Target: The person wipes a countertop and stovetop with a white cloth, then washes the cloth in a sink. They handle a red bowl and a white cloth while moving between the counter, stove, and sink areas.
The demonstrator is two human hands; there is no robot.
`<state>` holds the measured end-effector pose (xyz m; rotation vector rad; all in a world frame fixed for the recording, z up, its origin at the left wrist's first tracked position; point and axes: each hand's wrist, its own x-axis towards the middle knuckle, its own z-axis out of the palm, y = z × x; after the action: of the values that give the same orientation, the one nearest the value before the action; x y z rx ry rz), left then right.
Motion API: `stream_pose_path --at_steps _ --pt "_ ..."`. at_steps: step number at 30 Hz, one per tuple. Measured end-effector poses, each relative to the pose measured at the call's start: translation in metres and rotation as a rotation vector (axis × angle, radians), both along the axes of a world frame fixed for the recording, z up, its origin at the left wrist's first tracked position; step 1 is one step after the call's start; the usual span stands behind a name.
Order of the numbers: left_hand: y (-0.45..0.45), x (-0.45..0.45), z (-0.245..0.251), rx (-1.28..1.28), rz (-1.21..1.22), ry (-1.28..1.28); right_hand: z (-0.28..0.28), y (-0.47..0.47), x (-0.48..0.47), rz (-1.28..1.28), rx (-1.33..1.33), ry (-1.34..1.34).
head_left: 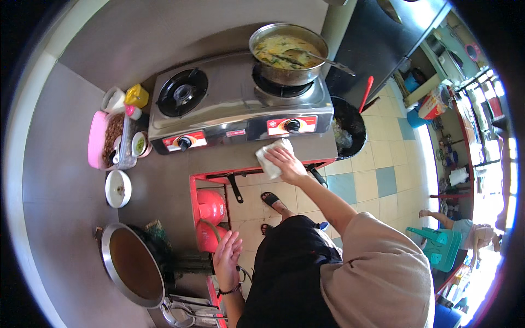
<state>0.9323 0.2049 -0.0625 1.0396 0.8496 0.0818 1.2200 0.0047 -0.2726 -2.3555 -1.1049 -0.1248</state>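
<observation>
My right hand (286, 164) lies with its palm on a folded white cloth (271, 160), pressing it to the counter's front edge below the right knob of the two-burner gas stove (233, 98). A steel pot (293, 76) of yellowish soup with a ladle (328, 61) in it stands on the right burner; the left burner (181, 92) bears no pot. My left hand (227, 252), with a dark bracelet at the wrist, holds nothing, its fingers raised beside the counter's edge near the red gas cylinders (211, 207).
A wide pan of brown liquid (135, 264), a white bowl (118, 189) and a pink-lidded tub of nuts or beans (111, 139) stand at the left. Black pan handles (235, 188) jut below the counter. A black wok (354, 131) is right of the stove. A person (471, 235) is far right.
</observation>
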Motion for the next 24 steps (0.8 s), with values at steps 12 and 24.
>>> stream_pose_path --at_steps 12,24 --pt "0.007 0.005 -0.010 -0.003 -0.072 -0.060 0.004 -0.240 0.030 -1.142 0.270 -0.235" --pt "0.000 -0.016 -0.007 -0.011 0.163 0.018 0.011 0.267 -0.018 0.083 -0.268 0.396"
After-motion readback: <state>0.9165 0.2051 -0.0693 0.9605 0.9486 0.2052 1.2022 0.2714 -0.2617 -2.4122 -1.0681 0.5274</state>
